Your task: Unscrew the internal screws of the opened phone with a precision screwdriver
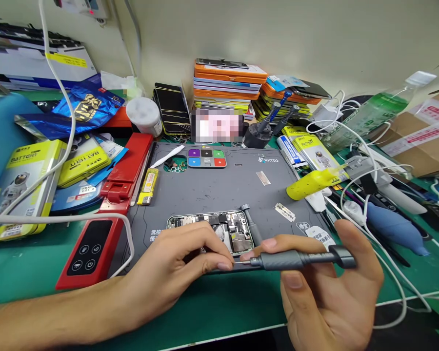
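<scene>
An opened phone [227,227] with its inner parts exposed lies on a grey work mat [212,187]. My right hand [325,292] holds a grey precision screwdriver [296,260] lying sideways, its thin bit pointing left. My left hand [179,268] rests over the phone's near end, and its thumb and forefinger pinch at the tip of the bit. A second grey screwdriver [251,223] lies on the mat beside the phone's right edge.
On the mat sit a coloured screw tray [207,158], a yellow lighter [148,186] and a white pry tool [167,157]. A red device [95,248] and battery boxes [22,180] lie left. A yellow bottle [312,183], white cables [380,204] and a blue blower [395,225] crowd the right.
</scene>
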`<state>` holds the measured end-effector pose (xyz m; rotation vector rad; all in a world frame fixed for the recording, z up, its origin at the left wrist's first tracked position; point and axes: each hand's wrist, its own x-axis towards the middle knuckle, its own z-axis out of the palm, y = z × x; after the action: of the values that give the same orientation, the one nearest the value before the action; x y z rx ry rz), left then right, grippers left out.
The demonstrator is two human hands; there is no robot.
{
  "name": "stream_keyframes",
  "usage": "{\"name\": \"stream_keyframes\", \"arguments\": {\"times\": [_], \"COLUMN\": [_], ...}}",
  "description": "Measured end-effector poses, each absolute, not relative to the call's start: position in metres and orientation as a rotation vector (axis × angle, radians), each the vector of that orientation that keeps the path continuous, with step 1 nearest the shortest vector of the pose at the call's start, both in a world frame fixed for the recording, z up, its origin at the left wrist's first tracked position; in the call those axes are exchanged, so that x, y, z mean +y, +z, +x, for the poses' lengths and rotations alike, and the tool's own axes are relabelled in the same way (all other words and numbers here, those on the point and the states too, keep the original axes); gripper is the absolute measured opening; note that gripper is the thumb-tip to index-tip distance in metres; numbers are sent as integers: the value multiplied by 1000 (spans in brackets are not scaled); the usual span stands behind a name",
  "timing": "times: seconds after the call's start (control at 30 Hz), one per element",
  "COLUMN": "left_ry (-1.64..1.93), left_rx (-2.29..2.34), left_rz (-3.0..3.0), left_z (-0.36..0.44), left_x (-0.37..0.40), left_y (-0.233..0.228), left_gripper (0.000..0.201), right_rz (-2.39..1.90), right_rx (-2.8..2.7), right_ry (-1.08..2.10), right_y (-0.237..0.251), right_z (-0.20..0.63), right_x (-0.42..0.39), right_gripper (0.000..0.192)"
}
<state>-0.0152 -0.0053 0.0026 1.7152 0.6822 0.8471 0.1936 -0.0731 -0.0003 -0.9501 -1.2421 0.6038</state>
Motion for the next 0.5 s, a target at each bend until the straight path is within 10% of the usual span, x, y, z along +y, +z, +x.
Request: {"name": "stream_keyframes", "arguments": {"times": [0.5], "left_ry": [818], "left_rx": [715], "left_rz": [1312], "left_z": [-13], "left_x": [-3], "left_y": [10], "left_gripper": [23], "right_rz": [-911], "right_rx": [-1243], "right_ry": [622], "right_y": [-1], "right_z": [194], "right_x": [-71], "right_gripper": [54]}}
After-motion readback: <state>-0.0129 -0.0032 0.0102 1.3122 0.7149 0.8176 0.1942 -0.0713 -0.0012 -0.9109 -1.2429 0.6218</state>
